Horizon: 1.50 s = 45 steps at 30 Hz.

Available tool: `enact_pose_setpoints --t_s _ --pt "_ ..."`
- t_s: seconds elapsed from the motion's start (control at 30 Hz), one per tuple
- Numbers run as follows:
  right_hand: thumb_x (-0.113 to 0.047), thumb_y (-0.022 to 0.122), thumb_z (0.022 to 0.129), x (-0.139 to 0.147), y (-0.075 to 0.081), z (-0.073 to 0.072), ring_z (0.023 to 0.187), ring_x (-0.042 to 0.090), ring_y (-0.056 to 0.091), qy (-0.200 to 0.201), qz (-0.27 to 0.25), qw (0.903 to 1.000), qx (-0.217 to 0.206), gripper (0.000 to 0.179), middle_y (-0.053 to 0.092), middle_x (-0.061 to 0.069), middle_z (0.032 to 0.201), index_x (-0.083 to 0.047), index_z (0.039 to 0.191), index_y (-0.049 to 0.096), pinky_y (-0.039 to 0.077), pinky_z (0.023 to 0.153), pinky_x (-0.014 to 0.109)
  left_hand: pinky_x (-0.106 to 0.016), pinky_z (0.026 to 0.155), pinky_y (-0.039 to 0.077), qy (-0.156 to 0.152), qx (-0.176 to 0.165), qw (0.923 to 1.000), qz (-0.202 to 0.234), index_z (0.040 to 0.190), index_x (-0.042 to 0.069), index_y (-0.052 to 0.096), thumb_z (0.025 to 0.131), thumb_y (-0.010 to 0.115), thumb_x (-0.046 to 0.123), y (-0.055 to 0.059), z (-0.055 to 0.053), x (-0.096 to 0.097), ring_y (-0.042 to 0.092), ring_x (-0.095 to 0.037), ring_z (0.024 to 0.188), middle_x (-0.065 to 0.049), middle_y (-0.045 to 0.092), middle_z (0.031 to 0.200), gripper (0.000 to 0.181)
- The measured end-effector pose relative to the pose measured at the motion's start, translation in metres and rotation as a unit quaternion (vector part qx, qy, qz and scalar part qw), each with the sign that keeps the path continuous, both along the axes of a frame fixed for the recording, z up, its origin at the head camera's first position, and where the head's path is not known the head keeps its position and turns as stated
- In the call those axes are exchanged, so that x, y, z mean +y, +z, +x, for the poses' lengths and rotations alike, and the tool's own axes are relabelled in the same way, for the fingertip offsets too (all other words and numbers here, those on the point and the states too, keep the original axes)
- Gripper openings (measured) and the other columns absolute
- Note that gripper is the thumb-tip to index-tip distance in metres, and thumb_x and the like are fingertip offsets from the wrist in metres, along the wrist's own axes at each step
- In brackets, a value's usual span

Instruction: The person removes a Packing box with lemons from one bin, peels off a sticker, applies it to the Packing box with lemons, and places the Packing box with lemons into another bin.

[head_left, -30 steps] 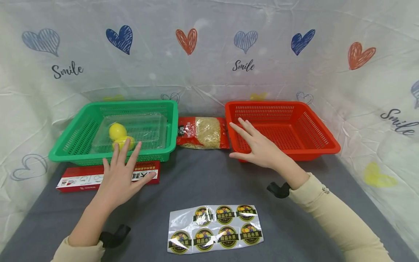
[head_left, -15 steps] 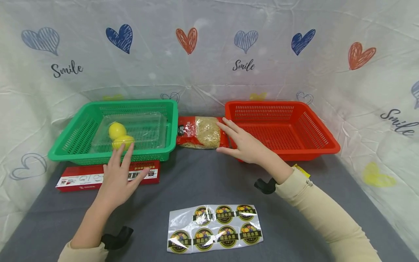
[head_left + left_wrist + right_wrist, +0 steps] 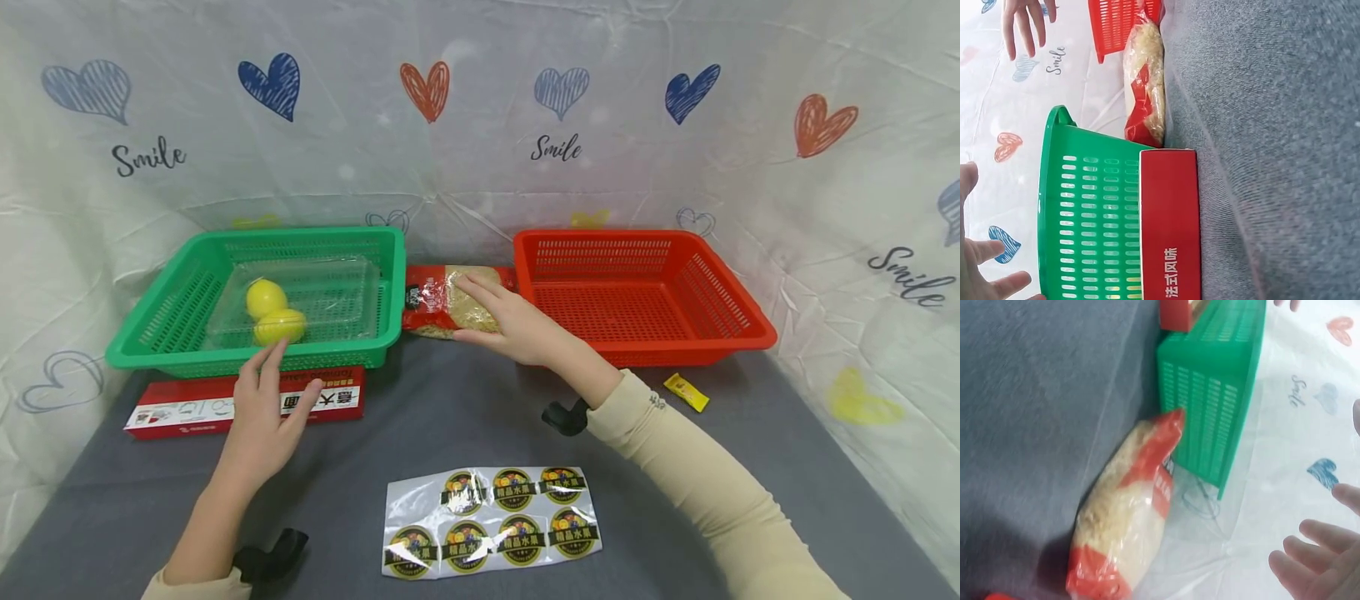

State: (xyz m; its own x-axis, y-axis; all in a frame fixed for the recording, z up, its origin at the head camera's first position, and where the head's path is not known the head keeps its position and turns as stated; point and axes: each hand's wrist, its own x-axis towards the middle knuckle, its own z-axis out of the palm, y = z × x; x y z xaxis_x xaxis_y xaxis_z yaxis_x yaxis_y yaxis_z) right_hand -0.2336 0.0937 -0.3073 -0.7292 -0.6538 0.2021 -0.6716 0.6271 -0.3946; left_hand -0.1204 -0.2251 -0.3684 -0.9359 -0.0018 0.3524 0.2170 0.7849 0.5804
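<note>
My left hand hovers over the red box, its fingers reaching toward the front rim of the green basket. Inside that basket are two lemons and a clear plastic tray. My right hand, fingers spread, overlaps the red and clear bag of pale grainy food in the head view. From the right wrist view, a gap shows between the right fingers and the bag. Both hands hold nothing.
The red basket stands at the back right, with a small yellow packet in front of it. A sheet of round fruit stickers lies at the front middle. A white printed cloth hangs behind.
My right hand has moved left from the red basket to over the bag, uncovering the yellow packet. The left hand has drawn back slightly from the lemons, its fingers closer together.
</note>
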Motion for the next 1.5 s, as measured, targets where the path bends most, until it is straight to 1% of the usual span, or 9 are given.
enact_pose_setpoints --t_s 0.33,0.57,0.77,0.87,0.97,1.1,1.27,1.4,1.5 --pt "-0.047 0.056 0.086 -0.031 -0.005 -0.004 0.132 0.02 0.027 0.014 -0.019 0.9995 -0.019 0.072 0.03 0.005 0.145 -0.016 0.145 0.027 0.027 0.105 0.041 -0.064 0.086 0.03 0.016 -0.019 0.9979 0.06 0.142 0.001 0.019 0.093 0.051 0.029 -0.009 0.004 -0.004 0.024 -0.042 0.12 -0.026 0.019 0.135 0.065" --pt "-0.046 0.057 0.087 -0.046 -0.003 -0.005 0.133 0.018 0.027 0.021 -0.029 0.9991 -0.024 0.069 0.032 0.004 0.145 -0.014 0.143 0.031 0.025 0.107 0.039 -0.059 0.086 0.033 0.026 -0.035 0.994 0.101 0.139 -0.005 0.021 0.096 0.046 0.027 -0.013 0.0 -0.006 0.028 -0.043 0.119 -0.028 0.025 0.133 0.058" --pt "-0.044 0.057 0.087 -0.058 -0.002 -0.008 0.132 0.016 0.029 0.017 -0.027 0.9991 -0.029 0.068 0.033 0.003 0.144 -0.013 0.143 0.032 0.026 0.106 0.037 -0.062 0.094 0.028 0.032 -0.085 0.9813 0.17 0.14 -0.006 0.018 0.097 0.039 0.034 -0.01 -0.004 -0.007 0.026 -0.045 0.127 -0.027 0.023 0.139 0.062" --pt "-0.045 0.056 0.087 -0.064 -0.003 -0.01 0.132 0.015 0.029 0.015 -0.027 0.9988 -0.038 0.069 0.033 0.002 0.145 -0.014 0.143 0.031 0.027 0.106 0.035 -0.057 0.097 0.029 0.034 -0.119 0.9709 0.205 0.141 -0.005 0.016 0.098 0.035 0.038 -0.007 -0.005 -0.006 0.028 -0.041 0.128 -0.025 0.022 0.142 0.064" --pt "-0.045 0.056 0.087 -0.069 -0.004 -0.012 0.131 0.015 0.03 0.015 -0.027 0.9985 -0.045 0.069 0.033 0.001 0.145 -0.015 0.143 0.03 0.027 0.106 0.034 -0.048 0.097 0.033 0.029 -0.157 0.9523 0.26 0.143 -0.002 0.01 0.098 0.031 0.042 -0.003 -0.007 -0.004 0.028 -0.037 0.13 -0.023 0.02 0.144 0.067" --pt "-0.045 0.055 0.088 -0.076 -0.008 -0.015 0.132 0.019 0.029 0.018 -0.03 0.9982 -0.048 0.067 0.034 0.001 0.144 -0.015 0.143 0.031 0.024 0.107 0.036 -0.03 0.094 0.04 0.016 -0.194 0.9163 0.35 0.144 0.0 0.002 0.097 0.03 0.044 0.0 -0.012 -0.005 0.022 -0.034 0.133 -0.021 0.014 0.147 0.071" --pt "-0.044 0.055 0.088 -0.084 -0.011 -0.016 0.131 0.017 0.031 0.027 -0.034 0.9975 -0.055 0.067 0.035 0.002 0.144 -0.014 0.143 0.032 0.025 0.106 0.033 -0.014 0.08 0.045 0.015 -0.186 0.8828 0.431 0.144 0.0 0.001 0.097 0.035 0.042 -0.002 -0.016 -0.011 0.025 -0.03 0.133 -0.019 0.016 0.145 0.072" --pt "-0.045 0.056 0.088 -0.09 -0.014 -0.017 0.131 0.015 0.031 0.025 -0.03 0.9972 -0.063 0.068 0.035 0.003 0.144 -0.014 0.143 0.032 0.028 0.105 0.031 -0.016 0.08 0.047 0.017 -0.168 0.8537 0.493 0.142 0.0 0.007 0.096 0.041 0.039 -0.002 -0.018 -0.013 0.043 -0.018 0.119 -0.01 0.032 0.131 0.069" --pt "-0.044 0.057 0.087 -0.095 -0.015 -0.017 0.13 0.015 0.033 0.026 -0.032 0.9973 -0.061 0.068 0.036 0.003 0.143 -0.014 0.142 0.033 0.029 0.105 0.031 -0.019 0.081 0.048 0.004 -0.151 0.8117 0.564 0.132 0.003 0.024 0.094 0.047 0.034 -0.003 -0.022 -0.014 0.053 -0.008 0.105 -0.003 0.04 0.119 0.054"
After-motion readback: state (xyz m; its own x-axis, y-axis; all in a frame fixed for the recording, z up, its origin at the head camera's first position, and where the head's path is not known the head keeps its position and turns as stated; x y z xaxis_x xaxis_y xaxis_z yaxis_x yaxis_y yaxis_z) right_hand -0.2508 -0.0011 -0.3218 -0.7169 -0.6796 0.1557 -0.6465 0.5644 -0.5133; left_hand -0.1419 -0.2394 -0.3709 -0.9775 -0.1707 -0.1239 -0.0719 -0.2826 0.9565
